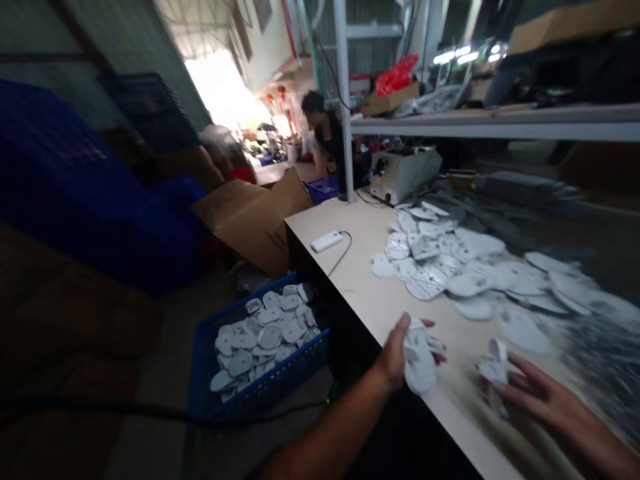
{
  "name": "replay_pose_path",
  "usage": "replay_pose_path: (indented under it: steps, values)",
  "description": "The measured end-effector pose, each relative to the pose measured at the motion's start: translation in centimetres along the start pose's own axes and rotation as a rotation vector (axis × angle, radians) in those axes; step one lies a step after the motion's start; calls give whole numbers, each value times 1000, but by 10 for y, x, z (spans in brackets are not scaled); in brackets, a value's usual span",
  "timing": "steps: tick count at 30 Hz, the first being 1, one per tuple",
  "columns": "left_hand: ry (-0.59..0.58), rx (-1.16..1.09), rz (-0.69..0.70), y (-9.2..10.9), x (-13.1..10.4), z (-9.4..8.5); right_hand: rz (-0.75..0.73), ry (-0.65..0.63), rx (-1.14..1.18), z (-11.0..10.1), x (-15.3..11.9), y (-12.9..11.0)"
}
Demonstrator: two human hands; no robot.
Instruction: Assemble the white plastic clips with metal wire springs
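Note:
My left hand [394, 355] is closed around a white rounded plastic part [419, 367] at the table's front edge, thumb on the near side and fingertips showing beyond it. Further right, my right hand [543, 393] pinches a smaller white piece [495, 368] over the table; motion blurs its shape. Past both hands lies a wide pile of similar white plastic parts [435, 270] on the pale table [363, 283]. A heap of small dark pieces [603, 373], too blurred to name, lies at the right.
A blue basket [285, 370] of white parts stands left below the table. A white power bank [327, 241] with a cable lies near the table's far corner. Behind are a cardboard box [255, 217], a grey machine [407, 173], a shelf [475, 123] and another person [333, 137].

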State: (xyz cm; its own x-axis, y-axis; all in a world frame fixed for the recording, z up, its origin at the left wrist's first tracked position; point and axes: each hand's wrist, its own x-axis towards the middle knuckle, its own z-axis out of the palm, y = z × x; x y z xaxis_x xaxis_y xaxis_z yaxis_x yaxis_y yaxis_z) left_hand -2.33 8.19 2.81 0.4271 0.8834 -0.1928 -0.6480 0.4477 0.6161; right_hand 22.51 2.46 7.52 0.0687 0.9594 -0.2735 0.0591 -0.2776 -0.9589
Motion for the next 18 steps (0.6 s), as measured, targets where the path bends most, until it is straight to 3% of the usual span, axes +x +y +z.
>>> replay_pose_path:
  steps: [2, 4, 6, 18]
  values:
    - [19, 11, 36, 14, -10, 13, 45, -83, 139, 13, -15, -13]
    - [22, 30, 71, 25, -14, 22, -7, -196, 187, 27, -23, -25]
    - [17, 57, 91, 31, -15, 28, -64, -214, 193, 38, -27, -32]
    - [62, 164, 150, 26, -19, 32, -220, -256, 144, 61, -25, -30]
